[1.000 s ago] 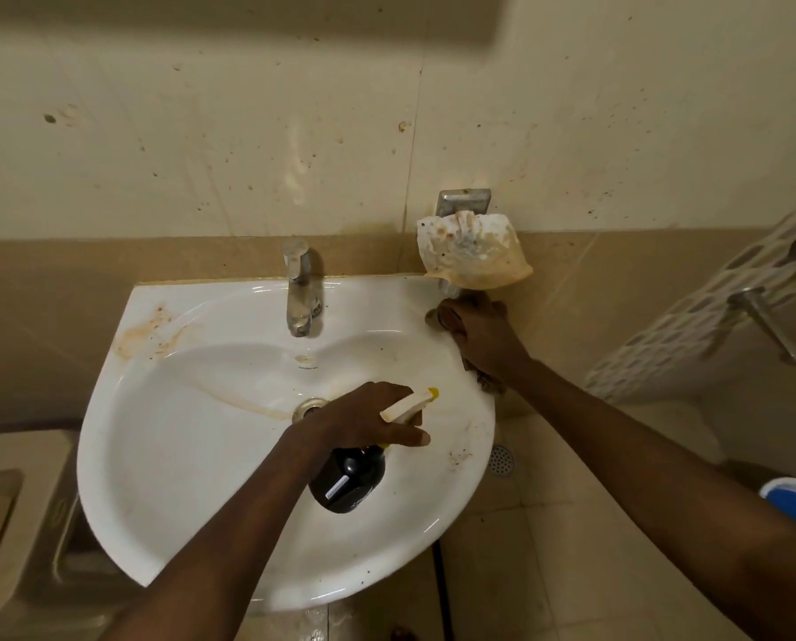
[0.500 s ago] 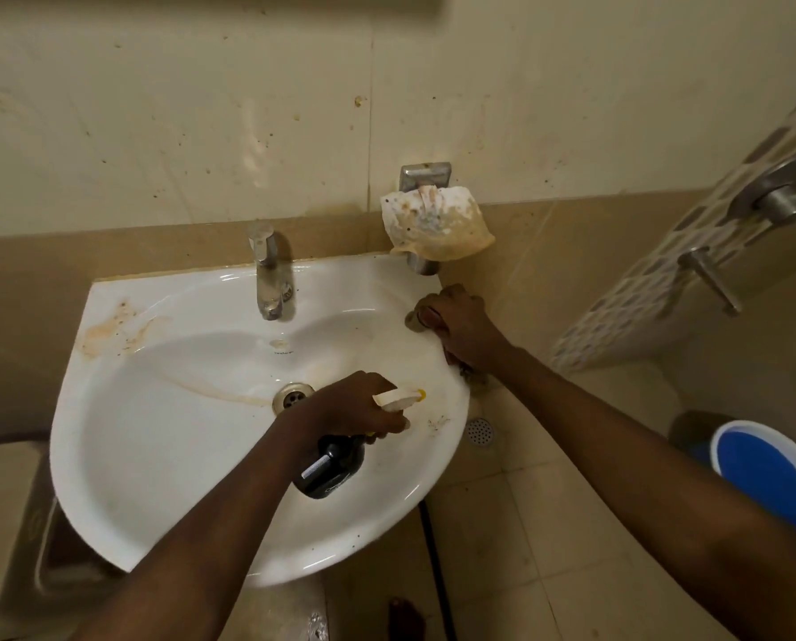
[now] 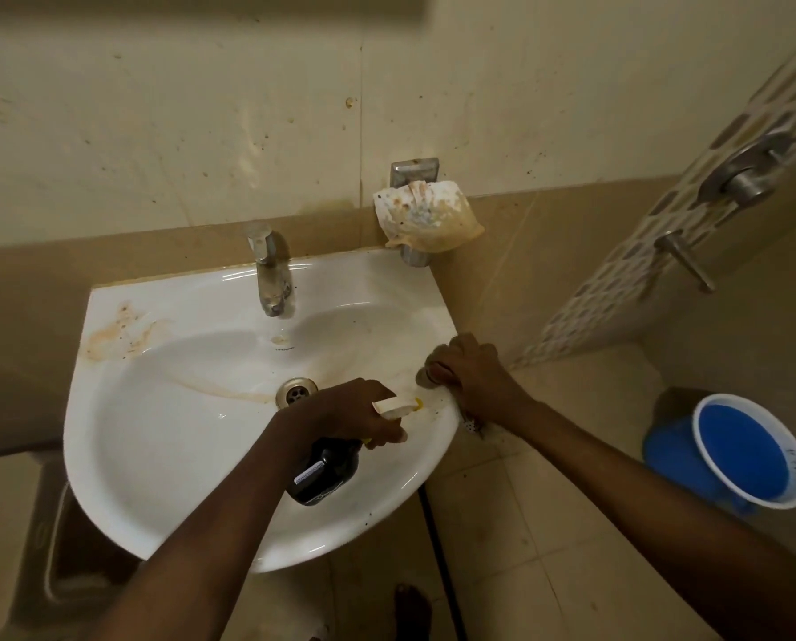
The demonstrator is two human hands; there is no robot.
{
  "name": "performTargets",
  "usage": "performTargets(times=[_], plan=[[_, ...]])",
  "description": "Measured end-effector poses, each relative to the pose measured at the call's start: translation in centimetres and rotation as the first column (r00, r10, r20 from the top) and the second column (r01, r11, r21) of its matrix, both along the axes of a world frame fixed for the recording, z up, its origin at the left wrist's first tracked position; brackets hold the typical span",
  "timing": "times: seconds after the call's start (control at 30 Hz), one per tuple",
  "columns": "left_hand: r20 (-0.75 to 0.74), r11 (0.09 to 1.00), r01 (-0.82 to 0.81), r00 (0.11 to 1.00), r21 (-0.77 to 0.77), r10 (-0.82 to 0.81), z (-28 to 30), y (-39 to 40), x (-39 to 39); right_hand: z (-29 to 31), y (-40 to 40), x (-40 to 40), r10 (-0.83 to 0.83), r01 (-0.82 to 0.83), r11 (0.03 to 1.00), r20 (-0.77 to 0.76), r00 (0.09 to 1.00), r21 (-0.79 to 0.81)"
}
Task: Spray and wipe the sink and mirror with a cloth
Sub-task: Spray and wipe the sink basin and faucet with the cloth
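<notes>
The wall [image 3: 202,131] is cream tile up top with a tan band lower down, speckled all over. The sink [image 3: 155,432] hangs off it, white, with rusty stains on its back left corner and a brown streak running to the drain [image 3: 296,391]. A blue bucket [image 3: 747,451] sits on the floor well right of the sink. Behind the sink's back right corner there's a grubby soap dish [image 3: 426,215] on a metal bracket, and the tap [image 3: 266,270] stands at the middle of the back rim.

The left hand [image 3: 354,414] is over the bowl, just right of the drain, fingers wrapped around the neck of a spray bottle [image 3: 324,474]. The dark body hangs below the hand toward the sink's front rim, so the long axis tilts front to back, and the white nozzle sticks out past the knuckles pointing at the right rim.

The right hand [image 3: 474,377] is clenched on a cloth [image 3: 426,374] pressed against the sink's right rim. Only a dark wad shows at the fingertips, plus a scrap poking out below the hand. Nozzle tip and cloth are near each other, not touching.
</notes>
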State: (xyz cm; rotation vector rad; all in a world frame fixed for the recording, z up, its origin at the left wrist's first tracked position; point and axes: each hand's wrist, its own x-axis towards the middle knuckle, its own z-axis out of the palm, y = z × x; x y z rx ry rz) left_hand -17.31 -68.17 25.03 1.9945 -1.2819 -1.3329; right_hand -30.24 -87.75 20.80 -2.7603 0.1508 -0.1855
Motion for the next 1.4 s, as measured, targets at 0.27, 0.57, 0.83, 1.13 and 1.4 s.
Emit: performTargets(times=[0.27, 0.57, 0.83, 1.13, 1.4], plan=[[0.024, 0.998, -0.046, 0.999, -0.037, 0.047, 0.6, 1.0, -0.6, 1.0, 1.3, 4.6, -0.274, 0.262, 0.96, -0.142, 0.951, -0.099], [0.064, 0.997, 0.062, 0.996, 0.055, -0.065, 1.5, 1.4, -0.6, 0.6, 3.2, 0.3, -0.261, 0.265, 0.964, -0.158, 0.952, 0.005], [-0.023, 0.988, 0.005, 1.0, 0.153, -0.002, 1.8, 2.1, -0.8, -0.6, 4.1, -1.9, -0.216, 0.23, 0.972, -0.216, 0.952, 0.039], [-0.035, 1.0, -0.021, 0.999, 0.019, 0.022, 1.4, 2.8, -1.1, 1.6, 1.9, 2.0, -0.355, 0.367, 0.929, -0.169, 0.919, 0.049], [-0.003, 0.996, 0.072, 0.997, 0.059, -0.072, 1.5, 3.2, -0.7, 2.3, 5.9, 1.4, -0.352, 0.23, 0.913, -0.366, 0.861, -0.337]])
